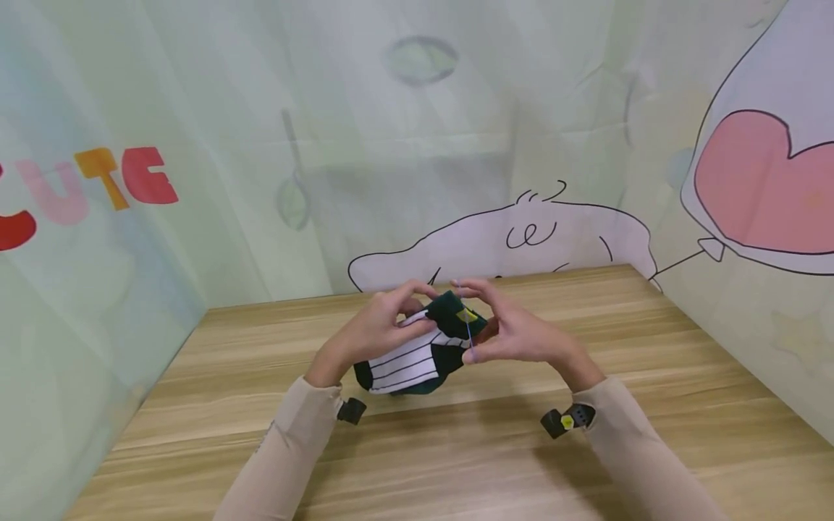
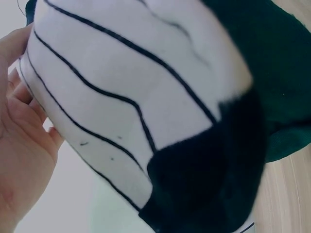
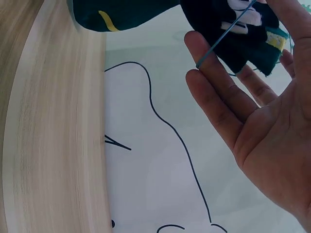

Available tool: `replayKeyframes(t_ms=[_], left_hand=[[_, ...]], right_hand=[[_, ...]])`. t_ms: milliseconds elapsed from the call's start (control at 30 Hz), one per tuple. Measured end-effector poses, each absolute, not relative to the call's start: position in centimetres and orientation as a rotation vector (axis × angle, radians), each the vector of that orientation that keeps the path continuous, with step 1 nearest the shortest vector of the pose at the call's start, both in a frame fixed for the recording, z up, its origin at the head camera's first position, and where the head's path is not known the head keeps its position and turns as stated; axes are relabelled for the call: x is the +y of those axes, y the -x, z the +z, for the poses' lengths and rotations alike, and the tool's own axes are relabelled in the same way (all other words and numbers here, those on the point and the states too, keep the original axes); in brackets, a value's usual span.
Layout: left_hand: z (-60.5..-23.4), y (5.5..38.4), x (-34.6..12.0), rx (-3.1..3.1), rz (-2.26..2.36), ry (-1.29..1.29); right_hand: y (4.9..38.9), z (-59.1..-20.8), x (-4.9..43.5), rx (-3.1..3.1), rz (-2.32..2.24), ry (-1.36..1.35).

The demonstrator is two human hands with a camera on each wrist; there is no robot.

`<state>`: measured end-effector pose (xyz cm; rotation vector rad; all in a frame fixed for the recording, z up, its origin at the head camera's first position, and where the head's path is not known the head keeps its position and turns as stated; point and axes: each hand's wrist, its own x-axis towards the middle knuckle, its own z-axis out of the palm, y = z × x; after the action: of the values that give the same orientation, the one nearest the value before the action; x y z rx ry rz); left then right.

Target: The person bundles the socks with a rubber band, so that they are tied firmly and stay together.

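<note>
A bundle of socks (image 1: 405, 363), white with thin dark stripes and dark green parts, is held just above the table. My left hand (image 1: 373, 324) grips it by its upper left side, thumb in front; in the left wrist view the striped fabric (image 2: 102, 63) hides part of the fingers. A thin bluish rubber band (image 1: 470, 337) is stretched between the spread thumb and fingers of my right hand (image 1: 524, 329). The dark green folded end (image 1: 448, 312), with a yellow mark, reaches into that loop. In the right wrist view the band (image 3: 224, 36) crosses the fingertips.
A wood-grain table (image 1: 215, 405) lies beneath both hands. Behind it and at the sides hang pale printed curtains (image 1: 247, 87) with cartoon drawings, close to the table's far edge. Small black devices (image 1: 352, 411) are worn on both wrists over beige sleeves.
</note>
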<state>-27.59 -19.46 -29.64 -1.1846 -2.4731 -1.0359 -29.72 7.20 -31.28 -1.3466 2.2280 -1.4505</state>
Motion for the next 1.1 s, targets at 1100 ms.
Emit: replayKeyframes(t_ms=[1100], left_hand=[[-30.1,27.6,-18.7,-2.528,-1.089,1.231]], right_hand=[[28.5,-31.3,5.7,2.457,-1.25,1.458]])
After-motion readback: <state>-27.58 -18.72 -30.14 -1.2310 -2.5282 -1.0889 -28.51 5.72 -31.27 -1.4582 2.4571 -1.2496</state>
